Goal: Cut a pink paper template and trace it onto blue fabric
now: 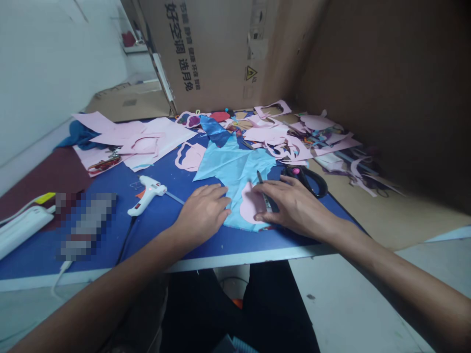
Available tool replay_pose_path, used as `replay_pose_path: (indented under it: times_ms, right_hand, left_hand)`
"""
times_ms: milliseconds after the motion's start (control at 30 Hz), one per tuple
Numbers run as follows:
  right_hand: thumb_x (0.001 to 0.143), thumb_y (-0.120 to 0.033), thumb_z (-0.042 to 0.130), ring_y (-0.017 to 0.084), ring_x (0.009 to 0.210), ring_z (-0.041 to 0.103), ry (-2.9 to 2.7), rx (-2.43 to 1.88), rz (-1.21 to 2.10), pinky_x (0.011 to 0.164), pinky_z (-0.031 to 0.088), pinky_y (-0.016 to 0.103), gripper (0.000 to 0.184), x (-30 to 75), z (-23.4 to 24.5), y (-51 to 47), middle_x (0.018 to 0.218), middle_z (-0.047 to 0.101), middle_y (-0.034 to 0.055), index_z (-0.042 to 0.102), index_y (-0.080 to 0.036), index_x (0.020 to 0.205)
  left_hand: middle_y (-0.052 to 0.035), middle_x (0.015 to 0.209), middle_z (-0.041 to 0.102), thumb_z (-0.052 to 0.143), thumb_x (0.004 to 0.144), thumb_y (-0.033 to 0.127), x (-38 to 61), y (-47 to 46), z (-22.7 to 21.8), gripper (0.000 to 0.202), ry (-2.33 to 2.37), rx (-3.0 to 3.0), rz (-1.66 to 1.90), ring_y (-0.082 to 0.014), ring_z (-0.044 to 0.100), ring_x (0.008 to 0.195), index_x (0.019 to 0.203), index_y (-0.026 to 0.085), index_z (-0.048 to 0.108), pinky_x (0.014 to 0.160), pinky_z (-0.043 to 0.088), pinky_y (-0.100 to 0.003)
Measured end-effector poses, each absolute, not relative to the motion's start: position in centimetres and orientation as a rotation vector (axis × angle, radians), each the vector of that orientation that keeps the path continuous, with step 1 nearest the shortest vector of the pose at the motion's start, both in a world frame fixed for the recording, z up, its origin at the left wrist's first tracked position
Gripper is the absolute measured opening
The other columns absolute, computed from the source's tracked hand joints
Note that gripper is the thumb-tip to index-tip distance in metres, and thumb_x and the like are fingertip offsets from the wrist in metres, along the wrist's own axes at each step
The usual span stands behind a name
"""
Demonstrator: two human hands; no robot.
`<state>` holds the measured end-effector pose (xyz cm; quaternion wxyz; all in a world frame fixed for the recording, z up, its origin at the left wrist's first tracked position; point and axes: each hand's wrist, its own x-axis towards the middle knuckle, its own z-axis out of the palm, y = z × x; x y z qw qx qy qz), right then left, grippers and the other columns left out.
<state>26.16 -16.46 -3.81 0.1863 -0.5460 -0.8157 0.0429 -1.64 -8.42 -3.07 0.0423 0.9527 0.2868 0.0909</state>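
Your left hand (204, 211) lies flat, palm down and fingers together, on the near left edge of the light blue sheet (235, 169), pressing it to the blue counter (154, 230); it has hold of nothing. Your right hand (290, 206) is closed round a dark pen (263, 189), whose tip points away from you and rests on the blue sheet. The fingertips of that hand also touch a pink cut-out shape (250, 206) that lies on the sheet between your two hands, near the counter's front edge.

Just beyond your right hand lie black-handled scissors (307, 177), touching nothing you hold. To the left of your left hand, a white glue gun (147, 193) lies on its side on the counter, its nozzle aimed right and its cord running off the near edge. Farther left sit a white power strip (20, 228) and a blurred patch you cannot make out.

The far side of the counter is littered with pink paper offcuts (279, 139), and larger pink sheets (147, 137) lie at far left. A big cardboard box (221, 49) with printed lettering stands behind it all.
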Motion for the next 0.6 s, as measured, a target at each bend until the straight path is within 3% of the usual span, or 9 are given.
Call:
replay_pose_path:
  times_ms: [267,433,600]
  right_hand:
    - [0.095,-0.039,0.087,0.039,0.143,0.068,-2.324,-1.51,0.132,0.125,0.037,0.07,0.056,26.2,-3.7,-16.5,0.148,0.075,0.0172,0.063,-0.025,0.144]
    - [0.096,-0.039,0.087,0.039,0.142,0.069,-2.317,-1.531,0.156,0.125,0.038,0.07,0.055,26.1,-3.6,-16.5,0.147,0.076,0.0157,0.063,-0.026,0.144]
    - [0.097,-0.04,0.087,0.038,0.144,0.068,-2.315,-1.536,0.171,0.126,0.036,0.07,0.055,26.1,-3.6,-16.5,0.148,0.075,0.0161,0.061,-0.027,0.144]
  left_hand:
    - [-0.0149,0.158,0.068,0.055,0.11,0.021,1.3,-9.7,-3.2,0.033,0.688,2.854,0.343,-0.0295,0.062,0.149,0.138,0.016,0.071,0.124,0.052,-0.049]
    - [-0.0148,0.147,0.073,0.059,0.11,0.024,1.0,-9.2,-3.4,0.023,0.77,2.85,0.236,-0.0321,0.068,0.138,0.124,0.017,0.076,0.118,0.056,-0.051]
    - [-0.0161,0.141,0.074,0.056,0.109,0.019,1.2,-9.1,-3.1,0.023,0.79,2.879,0.348,-0.0323,0.069,0.134,0.115,0.016,0.078,0.116,0.057,-0.051]
